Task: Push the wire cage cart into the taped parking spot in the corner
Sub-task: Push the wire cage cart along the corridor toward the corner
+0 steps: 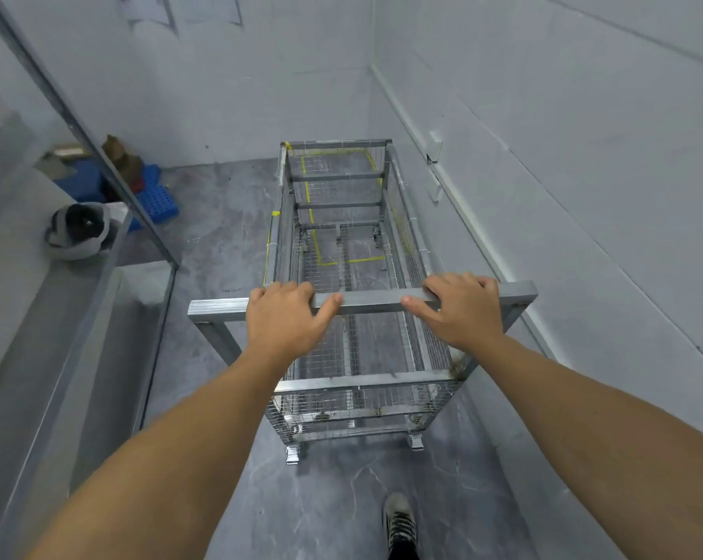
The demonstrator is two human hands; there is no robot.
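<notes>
We hold the cart (342, 276) by its handle bar (374, 301), our left hand (285, 317) and right hand (459, 309) both curled over the bar with thumbs underneath, well apart from each other. Off to the left of our left hand runs a grey counter (26, 317) with a glass panel (140, 220) along its edge; a helmet (79, 230) rests on it, and past that a blue crate (160, 196) sits on the floor near the back wall. None of these lie in the cart's path. Close beside our right hand the side wall (584, 175) runs alongside the cart, with a white trim strip near the handle's right end. Ahead of both hands the floor (220, 220) is bare up to the back wall. The yellow tape (313, 232) shows through the mesh, under the cart's far half, its near edge ahead of our hands. The cage holds nothing we can see; only floor and tape show through its wire bottom. A shoe (400, 523) stands below our right arm.
</notes>
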